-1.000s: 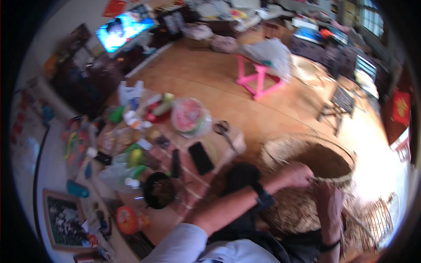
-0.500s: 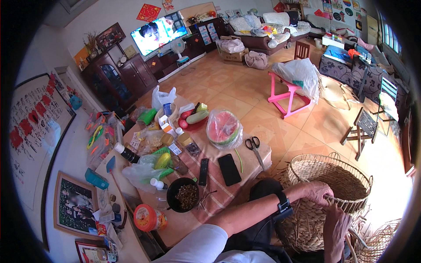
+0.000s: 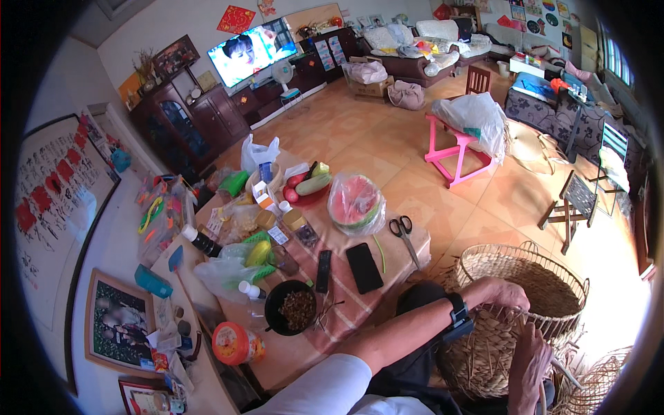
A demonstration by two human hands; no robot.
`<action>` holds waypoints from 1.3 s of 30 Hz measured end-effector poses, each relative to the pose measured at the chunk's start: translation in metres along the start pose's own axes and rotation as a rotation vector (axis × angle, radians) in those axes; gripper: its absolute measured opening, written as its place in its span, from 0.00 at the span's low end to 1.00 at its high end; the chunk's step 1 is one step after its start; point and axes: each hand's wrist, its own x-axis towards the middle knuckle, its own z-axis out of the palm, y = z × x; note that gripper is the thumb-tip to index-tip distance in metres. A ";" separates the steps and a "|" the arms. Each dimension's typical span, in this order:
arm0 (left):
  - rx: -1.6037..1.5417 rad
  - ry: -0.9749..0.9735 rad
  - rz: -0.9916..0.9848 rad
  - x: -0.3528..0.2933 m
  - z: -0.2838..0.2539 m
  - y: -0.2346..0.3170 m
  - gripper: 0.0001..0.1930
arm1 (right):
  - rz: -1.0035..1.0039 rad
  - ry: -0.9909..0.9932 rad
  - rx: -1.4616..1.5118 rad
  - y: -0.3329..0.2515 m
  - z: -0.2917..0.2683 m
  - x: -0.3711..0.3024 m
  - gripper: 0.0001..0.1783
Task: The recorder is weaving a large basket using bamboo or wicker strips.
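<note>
A round woven straw basket point(image 3: 553, 280) stands on the floor at my knees, right of the low table. My left hand point(image 3: 503, 293), with a black watch point(image 3: 458, 311) on its wrist, is closed over the basket's near rim. Just below it, my right hand point(image 3: 529, 358) presses against the outer wall and pinches loose straw strands point(image 3: 561, 373) that stick out to the right. The lower part of the basket is hidden behind my arms and dark trousers.
The low table point(image 3: 377, 301) with a checked cloth carries a wrapped watermelon half point(image 3: 356, 204), scissors point(image 3: 403, 232), a black phone point(image 3: 364, 268), a remote point(image 3: 323, 271) and a black bowl of seeds point(image 3: 297, 309). A pink stool point(image 3: 453, 153), a wooden folding stool point(image 3: 570, 204) and more wickerwork point(image 3: 612, 384) stand on the tiled floor.
The view has swung upward and left, bringing more of the room and table in. Both hands have stayed at the basket's near rim, and the right hand sits slightly lower.
</note>
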 end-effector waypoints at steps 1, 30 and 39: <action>0.004 -0.003 0.001 0.001 0.001 0.000 0.19 | 0.004 0.003 0.000 0.001 0.002 0.001 0.05; -0.619 0.810 0.247 0.009 0.020 0.004 0.11 | -0.256 0.104 0.267 0.043 -0.020 0.079 0.12; -0.075 0.782 0.255 -0.038 0.024 0.007 0.36 | 0.028 -0.552 0.730 0.050 -0.006 0.117 0.10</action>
